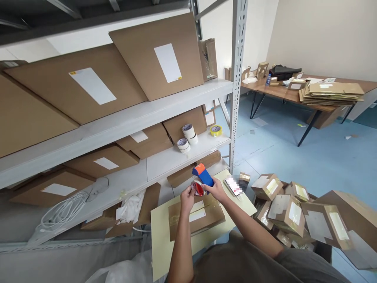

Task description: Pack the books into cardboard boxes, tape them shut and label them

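My right hand [217, 189] is wrapped round a blue and orange tape dispenser [205, 177], raised above the work table. Next to it, my left hand [187, 198] grips a roll of white tape [195, 188] at its edge; red shows at the roll's middle, against the dispenser's lower part. Below both hands a cardboard box [207, 220] with a white label and clear tape lies on the pale yellow tabletop [161, 245]. A phone [233, 186] with a blurred screen lies at the table's right side.
Metal shelving [188, 96] holds large cartons, several white tape rolls [188, 130] and a yellow tape roll [216, 130]. Taped boxes [287, 212] are piled right of the table. A cable coil [63, 210] hangs at left. A wooden table [277, 91] with flattened cardboard [331, 93] stands behind.
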The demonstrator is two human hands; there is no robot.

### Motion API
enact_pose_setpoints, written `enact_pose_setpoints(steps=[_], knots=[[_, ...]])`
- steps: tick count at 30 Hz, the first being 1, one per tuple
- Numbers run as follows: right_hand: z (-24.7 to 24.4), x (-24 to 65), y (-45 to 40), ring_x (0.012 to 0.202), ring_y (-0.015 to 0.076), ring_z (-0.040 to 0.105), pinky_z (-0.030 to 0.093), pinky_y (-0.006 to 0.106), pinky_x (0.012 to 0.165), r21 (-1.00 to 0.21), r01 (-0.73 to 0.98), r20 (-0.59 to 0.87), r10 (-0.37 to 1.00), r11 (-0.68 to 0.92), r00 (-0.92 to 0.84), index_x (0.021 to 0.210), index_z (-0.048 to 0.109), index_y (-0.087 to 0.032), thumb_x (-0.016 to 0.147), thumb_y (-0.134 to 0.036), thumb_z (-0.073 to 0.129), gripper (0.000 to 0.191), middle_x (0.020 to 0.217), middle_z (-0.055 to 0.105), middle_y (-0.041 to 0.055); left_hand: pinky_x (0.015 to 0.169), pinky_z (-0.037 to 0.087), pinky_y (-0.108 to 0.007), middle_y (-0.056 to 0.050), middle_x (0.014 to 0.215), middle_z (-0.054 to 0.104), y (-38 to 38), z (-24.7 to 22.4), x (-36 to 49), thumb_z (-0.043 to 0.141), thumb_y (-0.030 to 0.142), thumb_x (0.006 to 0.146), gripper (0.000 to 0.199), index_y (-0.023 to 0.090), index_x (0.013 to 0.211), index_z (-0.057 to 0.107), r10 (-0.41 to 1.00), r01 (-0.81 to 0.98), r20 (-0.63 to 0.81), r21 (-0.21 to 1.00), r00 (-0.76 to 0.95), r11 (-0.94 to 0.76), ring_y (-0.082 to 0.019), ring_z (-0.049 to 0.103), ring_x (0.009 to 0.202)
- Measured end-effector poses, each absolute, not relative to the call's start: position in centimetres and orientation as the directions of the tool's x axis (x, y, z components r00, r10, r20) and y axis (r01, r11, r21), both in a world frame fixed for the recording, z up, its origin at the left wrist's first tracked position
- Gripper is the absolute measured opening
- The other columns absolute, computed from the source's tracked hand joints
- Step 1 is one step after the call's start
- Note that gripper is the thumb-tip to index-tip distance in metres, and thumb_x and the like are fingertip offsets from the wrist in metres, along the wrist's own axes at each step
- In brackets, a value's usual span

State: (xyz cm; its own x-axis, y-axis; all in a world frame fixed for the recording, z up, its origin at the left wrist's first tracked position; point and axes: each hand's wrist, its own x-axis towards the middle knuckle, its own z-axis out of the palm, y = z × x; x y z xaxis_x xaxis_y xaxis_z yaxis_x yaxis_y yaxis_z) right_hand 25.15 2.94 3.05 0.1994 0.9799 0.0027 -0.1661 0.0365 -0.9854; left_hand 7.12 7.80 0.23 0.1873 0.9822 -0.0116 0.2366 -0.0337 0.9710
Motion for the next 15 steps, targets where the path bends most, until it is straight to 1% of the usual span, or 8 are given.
enact_pose_setpoints(steps=[2, 4, 6, 9, 10, 13, 15], knots=[[3.2, 25.9, 3.2, 0.064, 0.0152, 0.056, 0.05, 0.026, 0.054, -0.988, -0.145, 0.023, 0.975, 0.056, 0.221, 0.097, 0.069, -0.017, 0.072, -0.058, 0.083, 0.05, 0.077, 0.066, 0.0007, 0.07, 0.059, -0.034, -0.007, 0.082, 0.078, 8.1, 0.2, 8.0, 0.068, 0.071, 0.082, 0.056, 0.017, 0.093, 0.076, 0.983, 0.212, -0.023, 0.977, 0.184, -0.016, -0.024, 0.072, 0.074], [3.3, 26.9, 3.4, 0.066, 0.0158, 0.057, 0.05, 0.026, 0.055, -0.989, -0.137, 0.025, 0.978, 0.054, 0.207, 0.098, 0.069, -0.016, 0.073, -0.058, 0.083, 0.051, 0.08, 0.067, 0.0017, 0.071, 0.06, -0.034, -0.006, 0.082, 0.078, 8.4, 0.5, 8.6, 0.066, 0.067, 0.085, 0.052, 0.017, 0.094, 0.076, 0.981, 0.224, -0.025, 0.975, 0.192, -0.018, -0.024, 0.072, 0.074], [3.4, 27.8, 3.6, 0.068, 0.0164, 0.058, 0.051, 0.026, 0.056, -0.99, -0.137, 0.012, 0.983, 0.038, 0.184, 0.099, 0.07, -0.017, 0.073, -0.058, 0.083, 0.051, 0.08, 0.068, 0.0019, 0.07, 0.058, -0.031, -0.006, 0.08, 0.077, 8.6, 1.2, 8.9, 0.064, 0.061, 0.089, 0.045, 0.017, 0.09, 0.075, 0.98, 0.31, -0.012, 0.949, 0.198, -0.051, -0.023, 0.072, 0.075], [3.3, 28.9, 4.0, 0.068, 0.0169, 0.059, 0.052, 0.027, 0.056, -0.989, -0.146, -0.007, 0.984, 0.019, 0.178, 0.102, 0.071, -0.017, 0.072, -0.058, 0.083, 0.052, 0.078, 0.068, 0.0014, 0.07, 0.052, -0.027, -0.005, 0.077, 0.074, 8.9, 2.4, 8.8, 0.061, 0.049, 0.092, 0.032, 0.019, 0.084, 0.073, 0.984, 0.518, 0.061, 0.844, 0.165, -0.139, -0.022, 0.069, 0.077], [3.2, 29.1, 4.2, 0.068, 0.0171, 0.06, 0.052, 0.027, 0.057, -0.988, -0.151, -0.011, 0.983, 0.017, 0.183, 0.103, 0.071, -0.017, 0.072, -0.059, 0.083, 0.053, 0.079, 0.068, 0.0016, 0.069, 0.051, -0.027, -0.005, 0.076, 0.073, 8.9, 2.8, 8.8, 0.06, 0.045, 0.093, 0.03, 0.02, 0.084, 0.072, 0.982, 0.558, 0.079, 0.814, 0.17, -0.162, -0.021, 0.068, 0.076], [2.7, 29.2, 4.8, 0.072, 0.0191, 0.064, 0.055, 0.028, 0.059, -0.987, -0.159, -0.005, 0.982, 0.025, 0.187, 0.11, 0.072, -0.016, 0.072, -0.058, 0.084, 0.058, 0.085, 0.072, 0.0036, 0.068, 0.048, -0.027, -0.003, 0.07, 0.07, 9.1, 3.5, 9.1, 0.055, 0.041, 0.095, 0.03, 0.019, 0.081, 0.07, 0.973, 0.574, 0.051, 0.799, 0.227, -0.176, -0.02, 0.065, 0.072], [2.1, 29.3, 5.2, 0.075, 0.0202, 0.066, 0.057, 0.029, 0.06, -0.988, -0.153, 0.006, 0.983, 0.034, 0.184, 0.113, 0.072, -0.017, 0.071, -0.057, 0.084, 0.06, 0.089, 0.074, 0.0047, 0.069, 0.049, -0.028, -0.003, 0.07, 0.07, 9.1, 3.9, 9.3, 0.054, 0.038, 0.095, 0.029, 0.019, 0.081, 0.07, 0.976, 0.593, 0.046, 0.788, 0.212, -0.165, -0.021, 0.065, 0.072]])
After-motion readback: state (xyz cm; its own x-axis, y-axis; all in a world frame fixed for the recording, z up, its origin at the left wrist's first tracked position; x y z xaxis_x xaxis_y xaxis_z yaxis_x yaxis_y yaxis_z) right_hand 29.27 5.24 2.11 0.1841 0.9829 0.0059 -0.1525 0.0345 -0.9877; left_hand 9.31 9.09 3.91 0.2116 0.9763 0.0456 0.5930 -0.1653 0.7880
